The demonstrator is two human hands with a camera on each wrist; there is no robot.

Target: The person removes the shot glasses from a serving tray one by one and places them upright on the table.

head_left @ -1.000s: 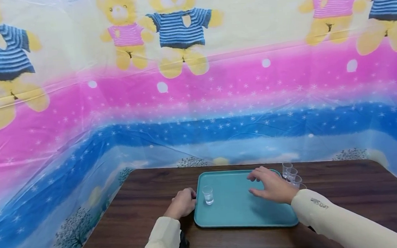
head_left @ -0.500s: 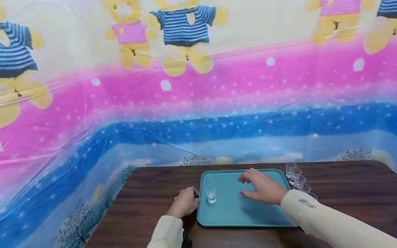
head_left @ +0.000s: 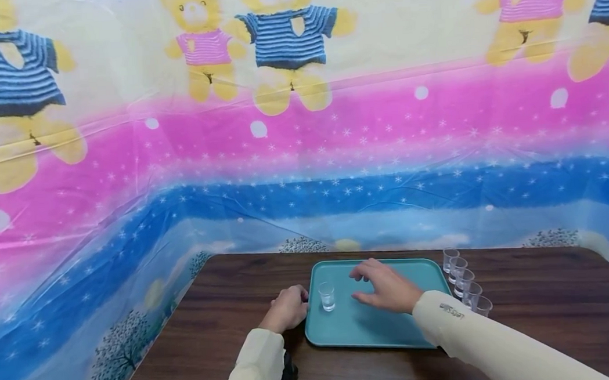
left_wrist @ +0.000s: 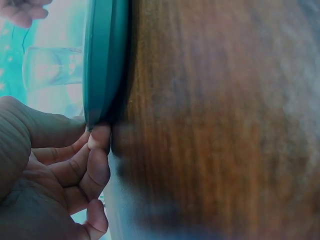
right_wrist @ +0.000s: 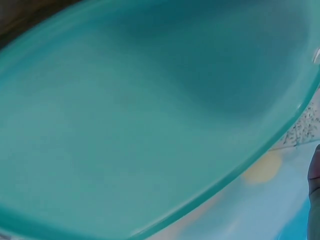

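A teal tray [head_left: 386, 330] lies on the wooden table, and near its left end stands one small clear shot glass [head_left: 327, 296], upright. My left hand [head_left: 288, 308] is at the tray's left edge. In the left wrist view its thumb [left_wrist: 55, 127] lies at the rim's upper side and the curled fingers [left_wrist: 97, 165] at its underside, pinching it. My right hand [head_left: 389, 286] hovers over the middle of the tray, thumb and fingers spread apart, pointing toward the glass with a gap between. The right wrist view shows mostly tray and one finger [right_wrist: 314, 185] at the edge.
Several more clear shot glasses [head_left: 464, 282] stand in a row on the table beside the tray's right edge. The dark wooden table [head_left: 218, 311] extends on both sides. Behind it hangs a patterned cloth [head_left: 305, 201] with bears.
My right hand has moved left over the tray, closer to the single glass, uncovering more of the row on the right. The left hand has stayed at the tray's edge.
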